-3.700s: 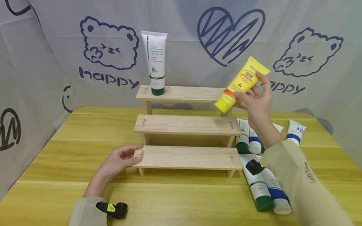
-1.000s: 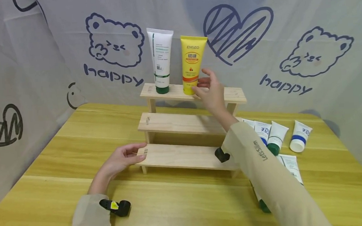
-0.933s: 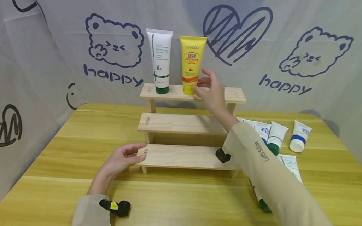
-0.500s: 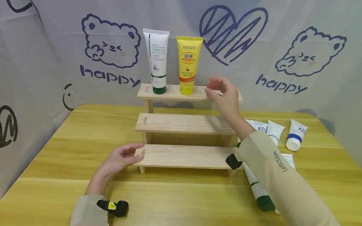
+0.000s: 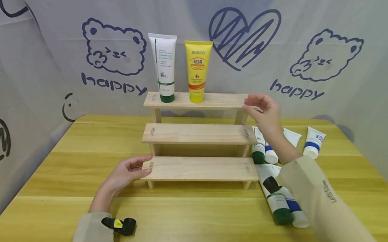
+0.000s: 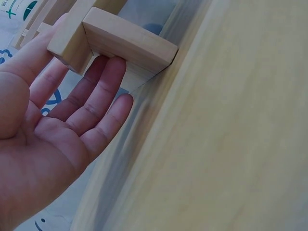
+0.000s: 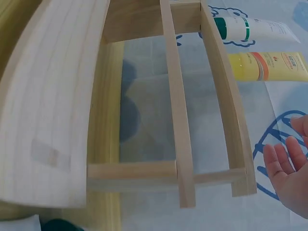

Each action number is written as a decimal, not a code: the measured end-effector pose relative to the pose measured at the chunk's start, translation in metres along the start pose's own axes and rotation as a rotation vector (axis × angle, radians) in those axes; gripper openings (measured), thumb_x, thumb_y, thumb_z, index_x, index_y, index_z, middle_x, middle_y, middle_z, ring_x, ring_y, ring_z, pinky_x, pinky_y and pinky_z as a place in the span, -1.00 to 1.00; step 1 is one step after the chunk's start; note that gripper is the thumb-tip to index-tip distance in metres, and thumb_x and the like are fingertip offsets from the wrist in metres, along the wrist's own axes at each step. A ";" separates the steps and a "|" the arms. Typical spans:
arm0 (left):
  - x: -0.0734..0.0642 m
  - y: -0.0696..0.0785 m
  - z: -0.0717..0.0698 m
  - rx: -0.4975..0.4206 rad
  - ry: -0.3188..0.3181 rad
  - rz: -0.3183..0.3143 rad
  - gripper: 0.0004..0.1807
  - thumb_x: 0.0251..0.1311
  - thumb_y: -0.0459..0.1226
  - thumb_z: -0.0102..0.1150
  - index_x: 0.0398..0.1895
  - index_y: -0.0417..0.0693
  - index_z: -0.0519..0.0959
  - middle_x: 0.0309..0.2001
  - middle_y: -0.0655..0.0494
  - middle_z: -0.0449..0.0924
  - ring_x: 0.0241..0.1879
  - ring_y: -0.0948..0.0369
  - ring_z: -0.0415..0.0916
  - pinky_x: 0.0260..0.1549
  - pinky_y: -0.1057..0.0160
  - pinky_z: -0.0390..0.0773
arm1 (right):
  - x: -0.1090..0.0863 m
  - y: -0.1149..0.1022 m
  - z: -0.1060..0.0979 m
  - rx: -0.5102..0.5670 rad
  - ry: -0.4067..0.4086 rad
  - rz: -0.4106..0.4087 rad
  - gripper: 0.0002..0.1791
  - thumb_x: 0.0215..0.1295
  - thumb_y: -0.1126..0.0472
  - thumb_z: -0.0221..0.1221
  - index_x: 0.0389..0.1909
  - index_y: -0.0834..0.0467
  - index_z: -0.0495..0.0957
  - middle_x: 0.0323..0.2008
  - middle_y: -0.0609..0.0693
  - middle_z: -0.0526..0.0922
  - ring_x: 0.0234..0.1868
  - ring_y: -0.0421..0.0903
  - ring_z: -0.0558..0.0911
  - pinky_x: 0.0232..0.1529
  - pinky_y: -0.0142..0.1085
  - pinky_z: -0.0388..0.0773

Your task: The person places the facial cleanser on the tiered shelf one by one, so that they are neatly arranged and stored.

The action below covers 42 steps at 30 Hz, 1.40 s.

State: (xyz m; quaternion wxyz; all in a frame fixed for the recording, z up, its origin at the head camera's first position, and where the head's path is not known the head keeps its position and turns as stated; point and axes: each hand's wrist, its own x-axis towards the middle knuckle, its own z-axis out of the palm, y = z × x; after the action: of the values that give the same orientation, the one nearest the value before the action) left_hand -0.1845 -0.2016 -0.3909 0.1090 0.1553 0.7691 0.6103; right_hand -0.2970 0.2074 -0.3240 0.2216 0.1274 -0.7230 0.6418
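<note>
Head: right hand [image 5: 265, 114] near shelf edge [image 5: 223, 107], room beside yellow tube [image 5: 198, 71]

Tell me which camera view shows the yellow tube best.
The head view: the yellow tube stands upright and whole on the top shelf, its front label facing the camera. The right wrist view shows it sideways, its upper end at the picture's edge. The left wrist view does not show it.

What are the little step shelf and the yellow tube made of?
The step shelf looks like bare, unpainted wood, fairly matte: pale grain lines run along its boards. The yellow tube is probably smooth, printed plastic, judging by its flat, pinched top edge, though coated foil could look similar.
</note>
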 end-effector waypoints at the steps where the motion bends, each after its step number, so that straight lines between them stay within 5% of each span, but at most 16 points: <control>1: 0.000 0.000 0.000 0.003 0.000 0.004 -0.45 0.11 -0.17 0.19 0.17 -0.18 0.36 0.05 -0.04 0.37 -0.14 0.17 0.35 -0.23 0.29 0.43 | -0.003 -0.002 -0.002 -0.027 0.004 0.012 -0.63 -0.01 0.21 0.32 -0.13 0.17 0.51 -0.14 0.07 0.55 -0.07 -0.07 0.51 -0.05 -0.36 0.40; 3: -0.001 0.000 0.000 0.001 0.002 -0.001 -0.44 0.10 -0.17 0.19 0.17 -0.18 0.36 0.04 -0.04 0.37 -0.14 0.16 0.35 -0.23 0.29 0.43 | -0.007 0.000 -0.009 -0.009 -0.012 -0.020 -0.62 -0.02 0.20 0.33 -0.13 0.14 0.51 -0.14 0.04 0.56 -0.07 -0.12 0.51 -0.07 -0.41 0.39; 8: 0.000 0.001 0.000 -0.007 0.011 -0.055 -0.41 0.11 -0.21 0.18 0.20 -0.26 0.30 0.08 -0.16 0.32 -0.12 0.12 0.34 -0.19 0.26 0.42 | -0.036 -0.050 -0.008 -0.133 -0.021 -0.019 -0.68 0.09 0.20 0.25 -0.15 0.24 0.48 -0.16 0.09 0.53 -0.07 -0.08 0.49 -0.02 -0.30 0.38; 11: 0.000 0.003 0.000 -0.006 0.014 -0.070 -0.42 0.13 -0.24 0.16 0.21 -0.27 0.29 0.11 -0.19 0.29 -0.10 0.12 0.33 -0.17 0.26 0.40 | -0.035 -0.030 -0.025 -0.124 -0.027 -0.006 -0.68 0.09 0.23 0.24 -0.13 0.24 0.48 -0.14 0.10 0.53 -0.05 -0.06 0.49 -0.03 -0.32 0.38; 15: 0.000 0.005 0.001 0.004 0.016 -0.073 -0.42 0.13 -0.23 0.16 0.21 -0.25 0.30 0.12 -0.18 0.28 -0.08 0.11 0.32 -0.15 0.24 0.39 | -0.019 0.048 -0.066 -0.119 -0.036 -0.047 -0.63 0.07 0.20 0.27 -0.06 0.11 0.49 -0.09 0.06 0.53 -0.03 -0.07 0.49 -0.10 -0.38 0.42; 18: 0.000 0.005 0.001 0.006 0.013 -0.069 -0.42 0.13 -0.22 0.16 0.21 -0.26 0.29 0.12 -0.19 0.28 -0.08 0.09 0.32 -0.15 0.23 0.39 | -0.016 0.084 -0.091 -0.207 -0.014 -0.071 -0.62 0.07 0.17 0.27 -0.05 0.08 0.49 -0.08 0.06 0.53 -0.04 -0.05 0.49 -0.14 -0.37 0.45; 19: 0.000 0.005 0.001 0.006 0.013 -0.067 -0.42 0.13 -0.23 0.16 0.21 -0.27 0.29 0.12 -0.20 0.28 -0.08 0.09 0.32 -0.15 0.23 0.39 | -0.021 0.071 -0.092 -0.158 -0.020 -0.047 -0.66 0.09 0.23 0.25 -0.07 0.13 0.50 -0.10 0.09 0.53 -0.05 -0.03 0.49 -0.13 -0.34 0.45; 25: 0.001 0.004 0.001 0.000 0.012 -0.069 -0.41 0.13 -0.24 0.17 0.20 -0.29 0.29 0.11 -0.22 0.28 -0.09 0.10 0.33 -0.17 0.27 0.41 | -0.044 0.055 -0.117 -0.211 0.027 -0.046 -0.68 0.07 0.25 0.26 -0.11 0.14 0.52 -0.13 0.07 0.55 -0.09 -0.05 0.51 -0.15 -0.37 0.45; 26: 0.001 0.004 0.001 0.000 0.013 -0.070 -0.41 0.12 -0.24 0.17 0.20 -0.30 0.29 0.11 -0.21 0.28 -0.09 0.11 0.32 -0.18 0.27 0.41 | -0.044 0.068 -0.125 -0.268 0.047 -0.067 -0.65 0.05 0.21 0.28 -0.09 0.12 0.52 -0.12 0.06 0.55 -0.10 -0.07 0.51 -0.18 -0.41 0.46; 28: 0.001 0.004 0.001 0.001 0.015 -0.070 -0.41 0.12 -0.24 0.17 0.20 -0.30 0.29 0.12 -0.22 0.28 -0.09 0.10 0.32 -0.18 0.28 0.41 | -0.055 0.050 -0.125 -0.272 0.056 -0.049 -0.69 0.06 0.25 0.26 -0.13 0.16 0.53 -0.15 0.05 0.56 -0.13 -0.10 0.52 -0.20 -0.43 0.46; 35: 0.001 0.004 0.001 0.010 0.012 -0.061 -0.42 0.13 -0.25 0.16 0.20 -0.30 0.29 0.15 -0.22 0.26 -0.06 0.09 0.31 -0.16 0.29 0.40 | -0.074 0.099 -0.168 -0.411 0.071 -0.020 -0.70 0.07 0.13 0.26 -0.14 0.07 0.55 -0.16 0.00 0.55 -0.16 -0.09 0.52 -0.26 -0.43 0.48; 42: 0.000 0.005 0.001 0.003 0.005 -0.062 -0.42 0.14 -0.25 0.15 0.21 -0.28 0.28 0.17 -0.21 0.23 -0.04 0.08 0.29 -0.15 0.27 0.40 | -0.109 0.072 -0.166 -0.376 0.018 0.038 -0.77 0.11 0.22 0.23 -0.20 0.18 0.55 -0.23 0.03 0.57 -0.19 -0.16 0.53 -0.23 -0.50 0.45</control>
State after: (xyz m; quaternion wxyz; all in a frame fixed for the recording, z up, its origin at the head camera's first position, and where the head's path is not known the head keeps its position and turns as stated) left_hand -0.1833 -0.1999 -0.3859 0.1258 0.1299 0.7747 0.6059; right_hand -0.2101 0.3703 -0.4266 0.2358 0.0644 -0.8305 0.5005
